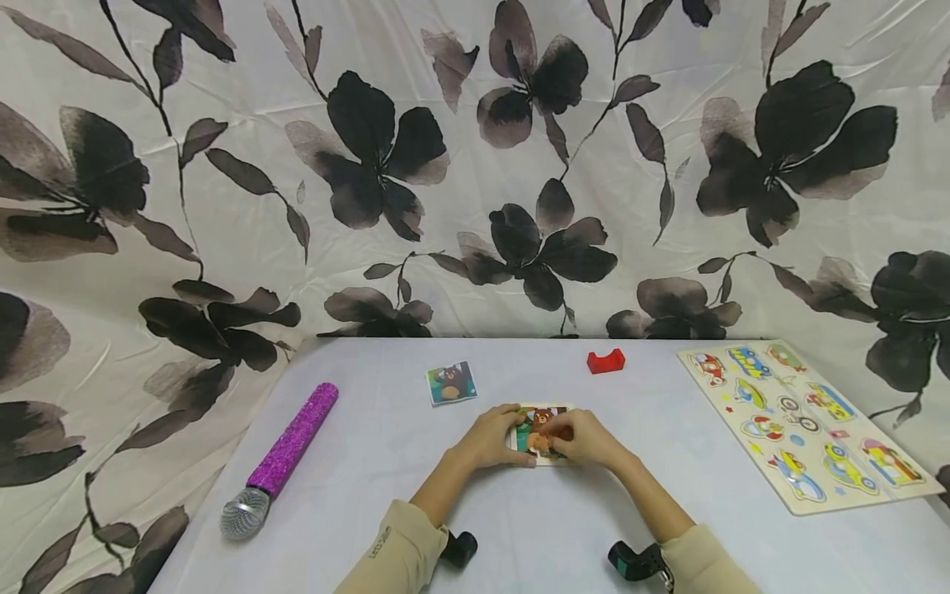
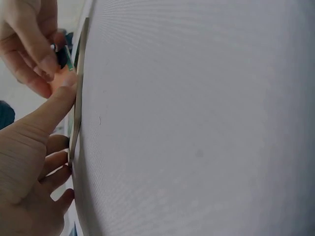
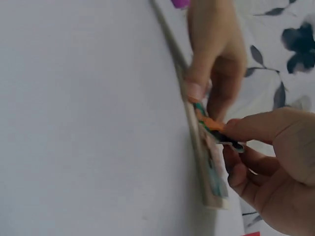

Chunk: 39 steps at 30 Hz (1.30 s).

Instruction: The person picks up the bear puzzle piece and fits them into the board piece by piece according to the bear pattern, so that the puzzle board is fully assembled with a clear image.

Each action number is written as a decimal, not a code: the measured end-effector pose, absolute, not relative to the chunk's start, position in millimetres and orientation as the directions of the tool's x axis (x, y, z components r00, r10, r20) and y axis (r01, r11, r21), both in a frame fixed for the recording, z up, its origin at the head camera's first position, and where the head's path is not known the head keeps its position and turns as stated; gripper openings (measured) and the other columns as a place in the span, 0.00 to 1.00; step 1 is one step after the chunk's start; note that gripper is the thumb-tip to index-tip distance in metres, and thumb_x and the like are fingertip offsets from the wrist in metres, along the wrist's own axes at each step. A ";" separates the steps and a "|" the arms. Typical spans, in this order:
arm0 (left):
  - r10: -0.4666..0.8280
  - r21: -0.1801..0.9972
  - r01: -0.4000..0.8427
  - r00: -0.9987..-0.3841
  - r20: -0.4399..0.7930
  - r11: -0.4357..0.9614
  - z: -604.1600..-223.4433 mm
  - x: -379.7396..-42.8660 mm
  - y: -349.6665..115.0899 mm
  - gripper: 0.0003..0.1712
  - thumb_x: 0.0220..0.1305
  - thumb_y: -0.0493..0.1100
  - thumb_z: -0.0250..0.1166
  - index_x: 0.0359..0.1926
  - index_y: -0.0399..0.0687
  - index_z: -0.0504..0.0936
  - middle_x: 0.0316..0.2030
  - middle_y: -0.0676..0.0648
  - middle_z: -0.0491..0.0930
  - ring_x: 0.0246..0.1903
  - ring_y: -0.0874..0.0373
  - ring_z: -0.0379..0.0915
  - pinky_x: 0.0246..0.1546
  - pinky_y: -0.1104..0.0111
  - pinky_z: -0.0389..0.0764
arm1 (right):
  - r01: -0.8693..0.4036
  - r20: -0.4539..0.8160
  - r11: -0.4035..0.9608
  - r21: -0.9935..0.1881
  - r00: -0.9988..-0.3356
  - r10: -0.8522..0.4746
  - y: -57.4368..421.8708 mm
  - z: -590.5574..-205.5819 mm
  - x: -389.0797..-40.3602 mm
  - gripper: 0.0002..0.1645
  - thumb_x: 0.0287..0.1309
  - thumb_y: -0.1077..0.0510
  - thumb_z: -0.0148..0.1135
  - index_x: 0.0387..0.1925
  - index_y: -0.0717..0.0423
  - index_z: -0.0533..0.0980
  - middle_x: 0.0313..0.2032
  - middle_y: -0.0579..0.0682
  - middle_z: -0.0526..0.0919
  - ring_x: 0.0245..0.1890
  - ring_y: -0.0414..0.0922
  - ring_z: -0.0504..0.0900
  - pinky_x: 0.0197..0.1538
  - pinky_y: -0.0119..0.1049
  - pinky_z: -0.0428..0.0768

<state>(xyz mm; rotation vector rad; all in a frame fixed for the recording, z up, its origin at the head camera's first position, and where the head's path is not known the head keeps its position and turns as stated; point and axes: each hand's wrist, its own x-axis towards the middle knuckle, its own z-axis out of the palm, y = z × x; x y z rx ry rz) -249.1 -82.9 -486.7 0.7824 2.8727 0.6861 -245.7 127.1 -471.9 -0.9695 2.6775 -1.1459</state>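
A small wooden puzzle board [image 1: 552, 463] with a brown bear picture lies on the table between both hands. My left hand [image 1: 488, 437] grips its left side, thumb at the near edge and fingers at the far edge. My right hand [image 1: 582, 439] pinches a puzzle piece [image 3: 222, 137] between thumb and fingers, over the board's right part. In the right wrist view this piece shows orange and dark colours and is tilted up from the board. The left thumb [image 2: 64, 96] lies close beside the piece in the left wrist view. The fingers cover part of the picture.
Behind the left hand lies a square bear picture card [image 1: 451, 384]. A red arch-shaped block [image 1: 605, 361] sits at the back. On the left is a glittery purple microphone [image 1: 297, 445]; on the right, a large vehicle puzzle board [image 1: 797, 441]. A floral cloth [image 1: 460, 181] hangs behind the table.
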 end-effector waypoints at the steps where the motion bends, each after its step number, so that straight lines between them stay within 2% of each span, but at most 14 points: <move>1: 0.500 0.445 0.461 -0.866 0.034 0.768 -486.8 -249.1 -82.8 0.41 0.46 0.61 0.72 0.56 0.40 0.76 0.64 0.41 0.66 0.65 0.46 0.59 0.65 0.54 0.62 | -0.530 0.171 0.536 -0.657 -0.797 -0.579 124.7 -474.4 -244.8 0.10 0.52 0.69 0.62 0.38 0.65 0.82 0.36 0.54 0.84 0.28 0.35 0.69 0.28 0.25 0.71; 5: 0.505 0.446 0.469 -0.862 0.042 0.762 -486.9 -248.3 -82.9 0.40 0.46 0.61 0.73 0.55 0.40 0.77 0.64 0.41 0.66 0.64 0.46 0.60 0.64 0.54 0.63 | -0.549 0.168 0.566 -0.615 -0.792 -0.587 117.4 -476.8 -242.6 0.10 0.50 0.68 0.65 0.38 0.66 0.83 0.34 0.53 0.84 0.22 0.34 0.65 0.22 0.25 0.65; 7: 0.506 0.448 0.469 -0.861 0.042 0.761 -486.3 -247.8 -83.2 0.40 0.46 0.61 0.73 0.54 0.40 0.77 0.64 0.41 0.67 0.64 0.46 0.60 0.64 0.54 0.63 | -0.562 0.166 0.575 -0.594 -0.786 -0.596 115.3 -475.3 -241.6 0.11 0.50 0.69 0.65 0.38 0.66 0.83 0.33 0.53 0.84 0.22 0.35 0.69 0.23 0.25 0.68; 10: 0.504 0.455 0.465 -0.863 0.040 0.759 -485.6 -247.7 -83.7 0.40 0.46 0.60 0.73 0.55 0.40 0.77 0.64 0.41 0.67 0.64 0.46 0.60 0.64 0.54 0.62 | -0.611 0.182 0.579 -0.540 -0.756 -0.629 114.0 -474.4 -240.1 0.11 0.50 0.68 0.66 0.38 0.66 0.82 0.35 0.54 0.84 0.29 0.42 0.78 0.31 0.30 0.77; 12: 0.504 0.453 0.464 -0.863 0.037 0.761 -485.2 -247.8 -83.9 0.40 0.46 0.61 0.72 0.56 0.40 0.76 0.64 0.41 0.66 0.65 0.46 0.60 0.65 0.54 0.62 | -0.641 0.194 0.581 -0.501 -0.738 -0.647 113.8 -474.7 -238.7 0.10 0.50 0.67 0.66 0.37 0.66 0.82 0.36 0.55 0.84 0.35 0.46 0.80 0.37 0.34 0.79; 14: 0.506 0.451 0.467 -0.862 0.038 0.761 -485.1 -248.3 -84.1 0.41 0.47 0.61 0.72 0.56 0.40 0.76 0.64 0.41 0.66 0.65 0.46 0.59 0.65 0.54 0.62 | -0.657 0.200 0.584 -0.477 -0.728 -0.655 114.0 -475.7 -237.5 0.09 0.51 0.67 0.66 0.36 0.66 0.82 0.36 0.54 0.82 0.36 0.46 0.78 0.38 0.34 0.79; 19: 0.511 0.449 0.473 -0.858 0.041 0.758 -485.7 -250.0 -83.7 0.42 0.47 0.61 0.72 0.57 0.39 0.76 0.64 0.40 0.66 0.65 0.46 0.59 0.64 0.54 0.62 | -0.682 0.218 0.594 -0.426 -0.715 -0.664 112.8 -476.9 -233.9 0.03 0.53 0.67 0.64 0.30 0.65 0.82 0.31 0.50 0.73 0.31 0.40 0.67 0.31 0.29 0.72; 24: 0.519 0.478 0.478 -0.853 0.052 0.737 -483.2 -248.8 -84.2 0.42 0.47 0.60 0.72 0.56 0.36 0.76 0.64 0.38 0.66 0.65 0.44 0.59 0.65 0.53 0.61 | -0.708 0.260 0.591 -0.386 -0.698 -0.667 111.0 -477.0 -230.5 0.03 0.54 0.67 0.64 0.29 0.64 0.83 0.28 0.47 0.71 0.28 0.39 0.66 0.30 0.29 0.70; 26: 0.533 0.472 0.502 -0.843 0.080 0.724 -482.2 -247.7 -85.1 0.42 0.48 0.63 0.71 0.54 0.36 0.76 0.62 0.38 0.67 0.63 0.44 0.61 0.63 0.52 0.63 | -0.712 0.270 0.592 -0.378 -0.696 -0.665 110.8 -477.5 -229.4 0.03 0.54 0.67 0.64 0.29 0.63 0.83 0.28 0.47 0.71 0.28 0.39 0.67 0.30 0.29 0.71; 30: 0.538 0.471 0.514 -0.837 0.094 0.717 -483.7 -247.0 -85.6 0.43 0.47 0.65 0.70 0.53 0.35 0.76 0.62 0.37 0.68 0.63 0.43 0.61 0.63 0.52 0.64 | -0.710 0.278 0.607 -0.357 -0.701 -0.657 110.1 -479.8 -226.7 0.04 0.53 0.66 0.64 0.31 0.61 0.84 0.28 0.48 0.71 0.29 0.41 0.68 0.32 0.32 0.72; 35: 0.518 0.469 0.485 -0.853 0.066 0.738 -487.9 -249.0 -83.7 0.40 0.46 0.60 0.73 0.54 0.37 0.76 0.63 0.38 0.67 0.64 0.44 0.61 0.64 0.52 0.63 | -0.650 0.239 0.675 -0.348 -0.758 -0.607 108.9 -482.7 -222.5 0.08 0.55 0.63 0.64 0.37 0.59 0.85 0.36 0.52 0.76 0.36 0.46 0.70 0.35 0.40 0.71; 39: 0.514 0.444 0.484 -0.856 0.060 0.754 -487.6 -249.6 -83.2 0.40 0.46 0.60 0.73 0.54 0.39 0.77 0.63 0.39 0.67 0.64 0.45 0.61 0.63 0.53 0.64 | -0.624 0.217 0.684 -0.377 -0.778 -0.590 107.3 -481.7 -222.4 0.08 0.54 0.63 0.64 0.37 0.60 0.85 0.39 0.51 0.78 0.37 0.47 0.70 0.35 0.41 0.70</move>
